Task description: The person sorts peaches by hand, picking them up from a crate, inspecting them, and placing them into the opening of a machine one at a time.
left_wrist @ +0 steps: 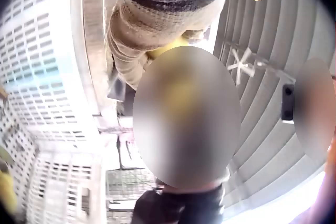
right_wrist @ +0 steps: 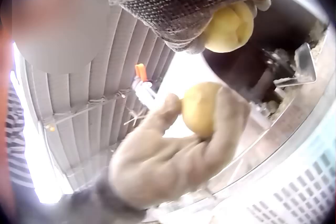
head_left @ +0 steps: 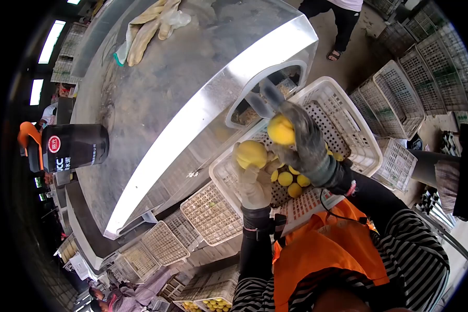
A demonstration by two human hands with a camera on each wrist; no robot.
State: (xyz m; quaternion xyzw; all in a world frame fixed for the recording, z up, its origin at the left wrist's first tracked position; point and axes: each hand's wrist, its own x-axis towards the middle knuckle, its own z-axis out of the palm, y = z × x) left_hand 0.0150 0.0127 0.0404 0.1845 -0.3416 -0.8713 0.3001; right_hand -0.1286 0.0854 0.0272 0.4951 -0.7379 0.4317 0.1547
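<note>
My left hand (head_left: 256, 188), in a pale beige work glove, grips a yellow peach (head_left: 251, 154) between thumb and fingers over the near side of a white plastic crate (head_left: 366, 122). Close beside it, my right hand (head_left: 312, 148), in a dirty grey glove, holds a second peach (head_left: 281, 130). The right wrist view shows that peach (right_wrist: 229, 27) with its cleft, under the grey-gloved fingers. Below in the same view, the left thumb and fingers pinch the other peach (right_wrist: 200, 109). Several smaller-looking yellow fruits (head_left: 295, 190) lie in the crate beneath my hands.
A metal-edged worktable (head_left: 192, 78) with an oval opening (head_left: 268, 96) stands against the crate. Work gloves (head_left: 145, 31) and a black tumbler (head_left: 78, 147) rest on it. More crates (head_left: 213, 213) stand around, and a person (head_left: 340, 23) is at the back.
</note>
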